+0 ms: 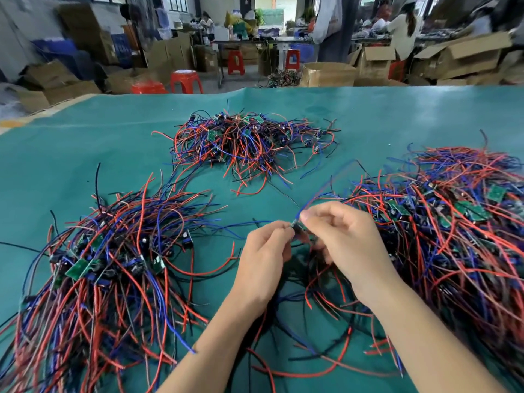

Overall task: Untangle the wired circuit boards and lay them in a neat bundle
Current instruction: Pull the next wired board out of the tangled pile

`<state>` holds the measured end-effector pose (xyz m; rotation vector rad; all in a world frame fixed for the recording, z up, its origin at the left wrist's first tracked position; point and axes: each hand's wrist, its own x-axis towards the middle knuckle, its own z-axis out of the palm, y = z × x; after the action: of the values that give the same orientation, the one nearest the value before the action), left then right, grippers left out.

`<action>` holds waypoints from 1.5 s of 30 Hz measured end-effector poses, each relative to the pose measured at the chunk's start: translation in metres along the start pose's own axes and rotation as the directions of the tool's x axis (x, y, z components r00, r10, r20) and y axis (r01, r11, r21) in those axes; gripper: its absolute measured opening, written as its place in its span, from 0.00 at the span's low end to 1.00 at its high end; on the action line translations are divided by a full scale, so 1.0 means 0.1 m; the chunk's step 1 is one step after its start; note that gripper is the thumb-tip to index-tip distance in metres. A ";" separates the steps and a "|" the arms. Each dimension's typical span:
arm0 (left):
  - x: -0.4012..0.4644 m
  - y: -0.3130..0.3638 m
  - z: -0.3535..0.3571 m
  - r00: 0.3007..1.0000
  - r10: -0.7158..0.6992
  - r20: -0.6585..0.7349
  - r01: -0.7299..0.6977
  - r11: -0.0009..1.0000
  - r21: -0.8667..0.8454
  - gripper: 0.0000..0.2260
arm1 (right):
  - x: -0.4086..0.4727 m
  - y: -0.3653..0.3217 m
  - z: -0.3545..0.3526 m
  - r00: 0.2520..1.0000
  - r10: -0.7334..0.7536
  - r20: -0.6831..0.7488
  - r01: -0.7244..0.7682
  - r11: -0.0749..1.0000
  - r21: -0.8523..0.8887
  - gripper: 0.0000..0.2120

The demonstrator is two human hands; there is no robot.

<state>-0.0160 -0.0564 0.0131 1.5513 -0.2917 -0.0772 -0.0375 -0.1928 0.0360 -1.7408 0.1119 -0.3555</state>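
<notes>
Three heaps: wired circuit boards lie in separate tangles on the green mat (85,154), with one more board held between the hands.
Held board (297,228): small and dark, mostly hidden by fingertips, just below the mat's middle; a blue wire (326,187) rises from it toward 1 o'clock, and red, black and blue leads hang beneath the hands.
Left hand (262,258): fingers curled, thumb and fingertips pinching the board's left end.
Right hand (344,239): fingers curled, pinching the board's right end where the blue wire leaves it.
Left heap (107,279): at 8 o'clock from the hands; green boards clustered in the middle, red, blue and black wires fanning both ways, roughly aligned.
Far heap (246,143): at 12 o'clock, a loose knot of the same wires and small boards.
Right heap (453,236): at 3 o'clock, the largest, dense, with green boards showing through.
Background: cardboard boxes (453,61) and red stools (185,80).
</notes>
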 end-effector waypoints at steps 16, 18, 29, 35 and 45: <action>-0.04 0.04 0.02 0.986 0.111 0.124 -0.132 0.976 0.173 0.19 | 0.13 -0.04 -0.36 0.837 -0.360 -0.413 0.175 0.890 -0.422 0.11; -0.04 0.05 0.03 0.985 0.119 0.123 -0.140 0.972 0.189 0.19 | 0.13 -0.10 -0.44 0.715 -0.541 -0.442 0.229 0.779 -0.584 0.09; 0.02 -0.07 0.03 0.994 0.090 -0.069 -0.077 0.982 0.171 0.20 | 0.04 -0.23 -0.37 0.589 -0.582 -0.561 0.194 0.775 -0.601 0.16; 0.02 -0.05 -0.02 0.999 0.038 -0.034 -0.036 0.998 0.052 0.15 | -0.07 -0.03 0.14 0.984 -0.170 0.050 0.173 0.859 -0.481 0.17; 0.00 -0.02 -0.02 0.988 0.108 0.111 -0.118 0.989 0.093 0.16 | -0.05 0.03 0.12 0.997 -0.060 -0.047 0.061 0.998 0.021 0.04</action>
<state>-0.0159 -0.0548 0.0113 1.6286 -0.4727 -0.0565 -0.0381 -0.1808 0.0306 -1.7167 0.0887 -0.4404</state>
